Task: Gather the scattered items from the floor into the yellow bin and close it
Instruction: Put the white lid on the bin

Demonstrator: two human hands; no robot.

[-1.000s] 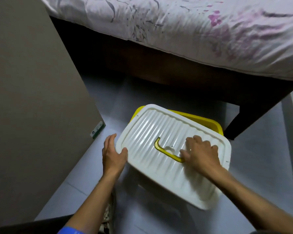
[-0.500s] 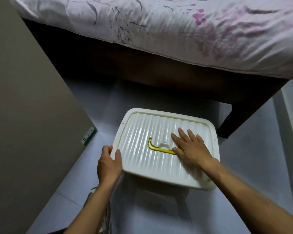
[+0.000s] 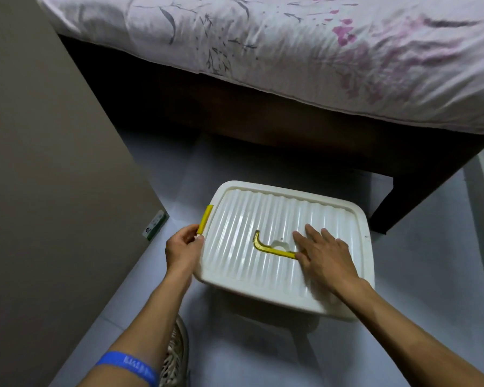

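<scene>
Your right hand (image 3: pixel 326 259) lies flat, fingers straight, on the white lid (image 3: pixel 266 227) beside its yellow handle (image 3: pixel 268 247). Your left hand (image 3: pixel 183 248) pinches the yellow latch (image 3: pixel 205 219) at the lid's left edge. The lid covers the bin on the floor (image 3: pixel 419 275), near the bed (image 3: pixel 291 65).

The lid (image 3: pixel 263 238) is looking like shiny, bumpy white plastic. The sheet (image 3: pixel 291 51) is lying as soft, wrinkly cloth. The floor (image 3: pixel 419 275) is looking smooth.
</scene>
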